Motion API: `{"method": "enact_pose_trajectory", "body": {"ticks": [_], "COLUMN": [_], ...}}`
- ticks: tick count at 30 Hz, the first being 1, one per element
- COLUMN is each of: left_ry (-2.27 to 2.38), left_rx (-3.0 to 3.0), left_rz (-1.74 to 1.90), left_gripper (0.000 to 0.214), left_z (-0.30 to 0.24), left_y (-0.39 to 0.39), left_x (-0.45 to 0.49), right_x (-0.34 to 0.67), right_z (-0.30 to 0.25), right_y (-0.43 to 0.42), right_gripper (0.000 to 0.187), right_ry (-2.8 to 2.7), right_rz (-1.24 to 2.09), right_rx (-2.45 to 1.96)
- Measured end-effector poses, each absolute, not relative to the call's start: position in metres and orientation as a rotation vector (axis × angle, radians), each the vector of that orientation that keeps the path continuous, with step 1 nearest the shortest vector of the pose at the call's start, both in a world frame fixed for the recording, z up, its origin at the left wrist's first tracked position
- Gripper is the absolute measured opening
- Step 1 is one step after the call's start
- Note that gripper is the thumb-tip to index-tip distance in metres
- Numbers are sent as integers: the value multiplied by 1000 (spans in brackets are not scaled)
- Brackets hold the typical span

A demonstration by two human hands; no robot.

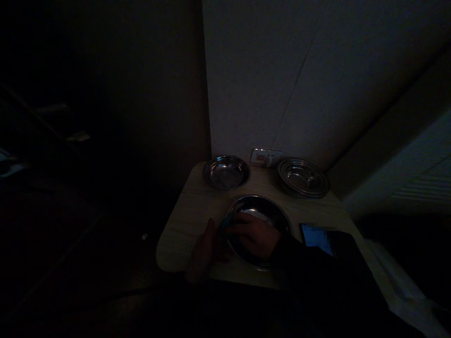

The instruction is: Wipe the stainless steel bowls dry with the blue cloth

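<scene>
A shiny metal bowl (pixel 259 201) rests near the front of a small wooden table. My left hand (pixel 202 251) is at its left side, thumb raised and fingers curled around the near-left rim. Reaching in from the right, my right hand (pixel 255 232) lies over the bowl's inside and left rim. Its fingers are pressed on a small bluish cloth (pixel 225 222) at that rim. Dim light hides the cloth's exact shape and part of the left fingers.
Another metal bowl (pixel 227 172) stands at the table's back left. Several stacked metal bowls (pixel 303 177) sit at the back right, beside a wall socket (pixel 266 157). A phone with a lit screen (pixel 317 238) lies by my right forearm. The tabletop (pixel 176 244) has a rounded left corner.
</scene>
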State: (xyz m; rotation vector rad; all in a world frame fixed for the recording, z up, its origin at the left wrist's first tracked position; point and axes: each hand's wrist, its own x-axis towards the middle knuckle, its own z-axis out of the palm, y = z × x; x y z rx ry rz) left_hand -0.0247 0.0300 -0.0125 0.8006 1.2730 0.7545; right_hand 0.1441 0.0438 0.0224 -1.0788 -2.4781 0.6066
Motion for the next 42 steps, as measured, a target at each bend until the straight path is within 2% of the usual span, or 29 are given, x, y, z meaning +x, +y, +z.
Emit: {"method": "enact_pose_trajectory", "body": {"ticks": [3, 6, 9, 13, 17, 30, 42], "left_ry": [1359, 1338, 1321, 1319, 1289, 1266, 1426], "left_rx": [880, 920, 969, 1001, 1035, 1116, 1344], "left_rz": [792, 780, 767, 732, 700, 661, 872], "left_gripper": [48, 41, 35, 25, 28, 40, 32], "left_z": [-7, -1, 1, -2, -3, -14, -18], "left_y": [36, 48, 57, 59, 57, 57, 61], "left_x": [-31, -28, -22, -19, -21, -21, -16], "right_x": [147, 150, 149, 141, 131, 126, 96], "right_z": [24, 29, 32, 29, 23, 26, 38], "right_y": [35, 30, 29, 28, 26, 25, 20], "right_gripper": [44, 40, 27, 18, 16, 20, 21], "right_ry": [-2506, -2487, -2411, -2221, -2125, -2184, -2397], "right_rz": [653, 711, 782, 850, 821, 844, 369], "right_rx": [-1044, -1023, -1023, -1226, -1496, -1465, -1844]}}
